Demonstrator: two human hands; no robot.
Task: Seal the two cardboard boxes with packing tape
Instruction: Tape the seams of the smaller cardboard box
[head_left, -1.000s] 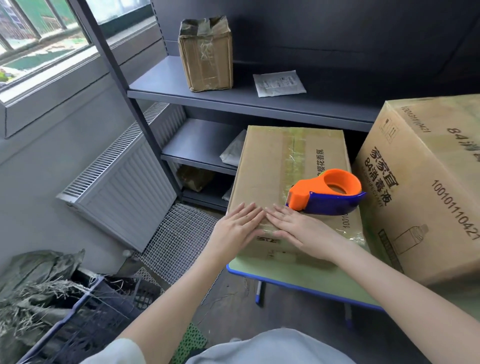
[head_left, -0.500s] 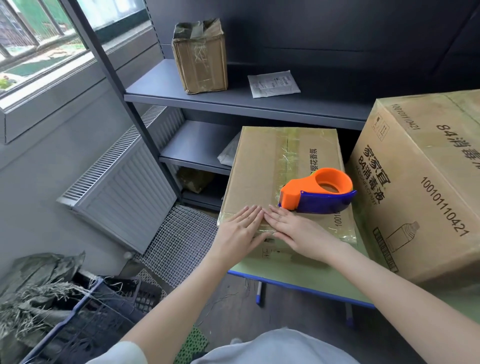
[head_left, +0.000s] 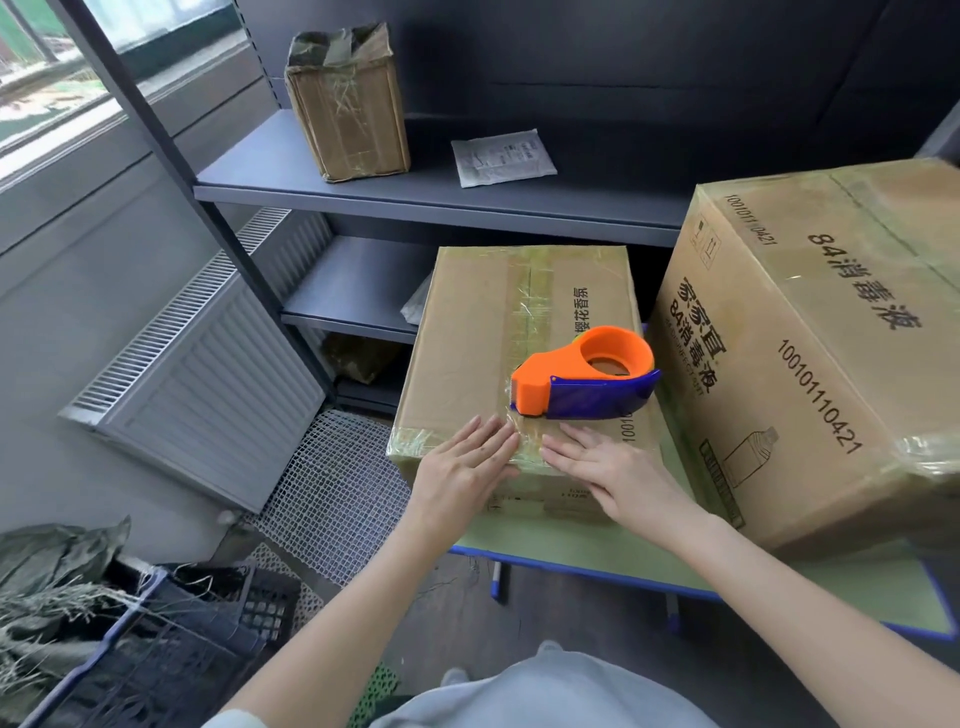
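In the head view, the smaller cardboard box (head_left: 483, 332) was seen lying on the green counter (head_left: 571, 545), its far end toward the shelf unit (head_left: 415, 182), with the larger cardboard box (head_left: 831, 338) set just beside it on the right. Both hands were laid flat on the near end of the smaller box's top. The left hand (head_left: 467, 462) and the right hand (head_left: 608, 467) were spread side by side with fingers straight, and nothing was gripped by either. They were placed on either side of the centre seam, where the tape strip (head_left: 530, 312) met the near edge. It was judged that the tape end was being pressed and smoothed down so that it would stick over the edge.

The tape dispenser (head_left: 582, 376), orange with a blue guard, was lying on the box top just beyond the right hand's fingertips, its toothed end turned toward the seam. It was judged to be set there so that both hands were free and the tool was within reach.

The smaller box was seen to be closed, its flaps flat, with glossy, slightly wrinkled tape along the middle seam and across both end edges. The larger box was closed as well, with clear tape visible along its top and crinkled at a near corner. Whether its sealing was complete could not be told.
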